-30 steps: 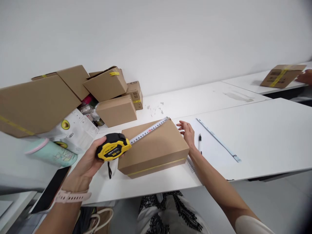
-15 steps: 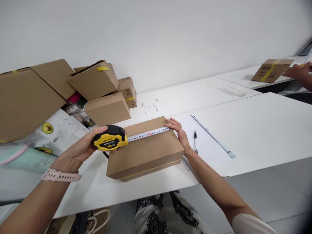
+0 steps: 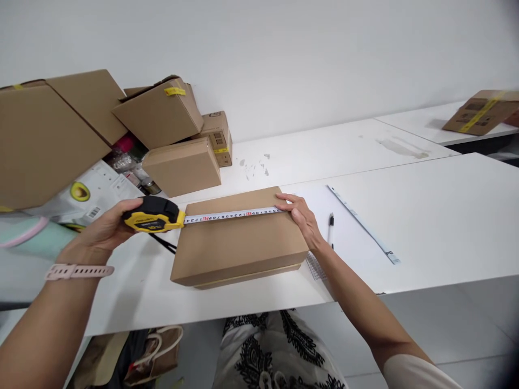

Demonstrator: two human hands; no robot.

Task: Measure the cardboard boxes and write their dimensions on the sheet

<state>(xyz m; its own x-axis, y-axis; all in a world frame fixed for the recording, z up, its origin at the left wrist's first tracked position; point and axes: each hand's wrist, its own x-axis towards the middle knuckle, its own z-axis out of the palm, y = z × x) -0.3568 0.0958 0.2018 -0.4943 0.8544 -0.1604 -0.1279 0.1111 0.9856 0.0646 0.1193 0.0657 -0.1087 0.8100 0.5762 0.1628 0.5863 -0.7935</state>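
Note:
My left hand [image 3: 111, 229] is closed around a black and yellow tape measure [image 3: 152, 214], held just past the left edge of a brown cardboard box [image 3: 239, 248]. Its black strap dangles below the case. From it the white blade [image 3: 233, 215] stretches over the top of the box to the right edge. There my right hand [image 3: 302, 219] pinches the blade's end against the box, covering the tip. The box lies on a white table [image 3: 438, 216] in front of me.
A pen [image 3: 331, 220] and a flat pale-blue strip [image 3: 363, 224] lie on white paper [image 3: 348, 248] to the right. Several cartons [image 3: 182, 167] and an avocado-print package [image 3: 101, 189] crowd the left. A taped carton [image 3: 478, 113] stands tilted at the far right.
My left hand has drawn the tape measure leftward, from above the box to beyond its left edge, so more blade shows. My right hand stays at the right edge. The view has shifted slightly.

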